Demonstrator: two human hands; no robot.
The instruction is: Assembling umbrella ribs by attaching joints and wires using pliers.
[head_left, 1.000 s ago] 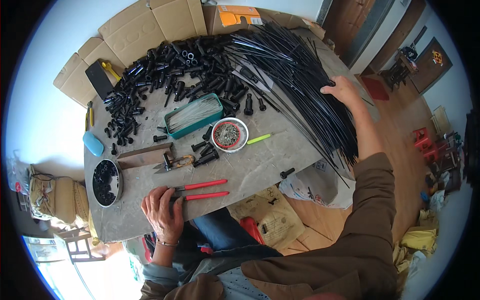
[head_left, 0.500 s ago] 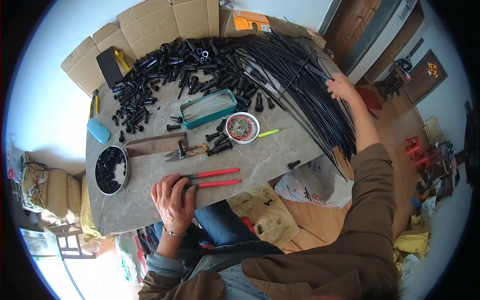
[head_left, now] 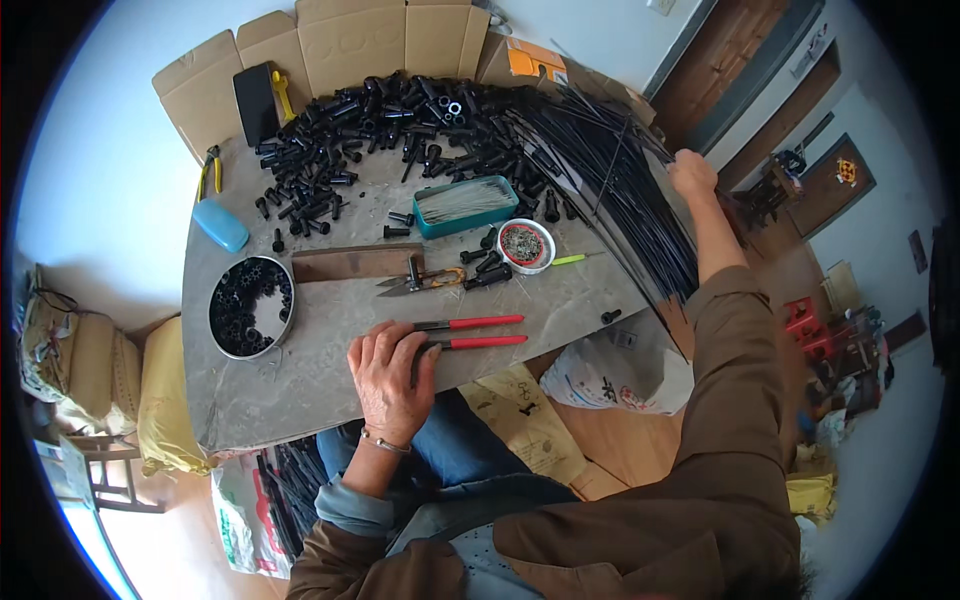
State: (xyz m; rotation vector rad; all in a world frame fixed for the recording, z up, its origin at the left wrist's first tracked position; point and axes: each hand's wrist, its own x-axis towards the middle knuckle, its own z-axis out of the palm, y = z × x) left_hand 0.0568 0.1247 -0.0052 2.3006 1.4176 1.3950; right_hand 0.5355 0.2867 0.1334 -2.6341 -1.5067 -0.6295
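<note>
Black rods slant along the table's right side, right hand at their outer flank

The bundle of thin black rods [head_left: 640, 205] lies on the right part of the table [head_left: 330, 390], its long axis running aslant from the far edge toward the near right corner. The right hand [head_left: 692, 175] is much the nearer one: it reaches out to the bundle's outer side, so most of the rods lie between it and the table's middle. Its fingers are curled together, and one dark rod seems to run up to them; whether they pinch it cannot be told.

The left hand [head_left: 393, 375] is well apart from the rods, at the near edge, with the bundle off to its right and farther away. Its fingers are bent over the dark end of the red-handled tool [head_left: 487, 332], the thumb set apart from them; how firmly it grips does not show. The red handles point toward the right side, roughly along the near edge and across the slant of the rods. Between this hand and the bundle lie the scissors [head_left: 430, 283], the small round dish [head_left: 546, 240] and a lone black fitting [head_left: 611, 316], close to the near edge.
</note>
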